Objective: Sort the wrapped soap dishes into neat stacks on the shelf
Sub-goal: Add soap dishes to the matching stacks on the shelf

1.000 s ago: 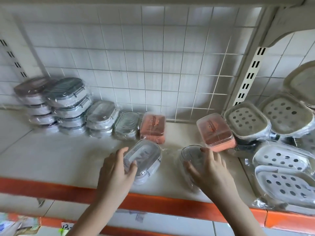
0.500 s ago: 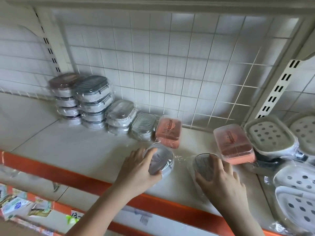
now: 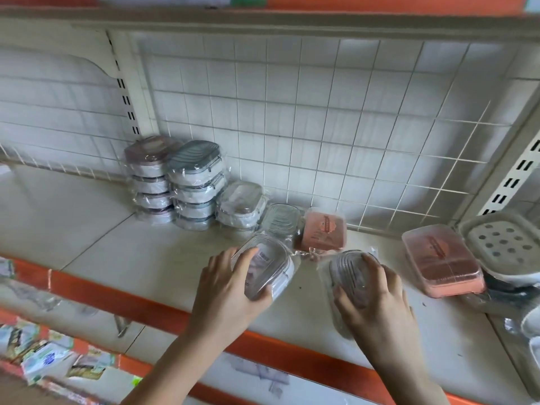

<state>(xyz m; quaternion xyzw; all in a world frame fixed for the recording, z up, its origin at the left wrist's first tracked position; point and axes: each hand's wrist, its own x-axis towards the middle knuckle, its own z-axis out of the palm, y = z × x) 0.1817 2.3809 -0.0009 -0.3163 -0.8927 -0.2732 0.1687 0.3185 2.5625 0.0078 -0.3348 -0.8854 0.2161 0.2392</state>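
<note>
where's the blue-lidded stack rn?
Head view, back left of the shelf: the blue-lidded stack stands against the wire grid, between the pink-lidded stack and a shorter grey stack.

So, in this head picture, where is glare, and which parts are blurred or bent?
Head view: glare glints on the plastic wrap of the stacked dishes; wide-angle bending curves the wire grid and upper shelf edge; bottom-left papers smear into blur; both hands stay fairly sharp.

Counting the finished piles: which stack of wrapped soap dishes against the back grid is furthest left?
The pink-lidded stack, four high, beside the slotted upright; its neighbour, the grey-lidded stack, stands to its right.
</note>
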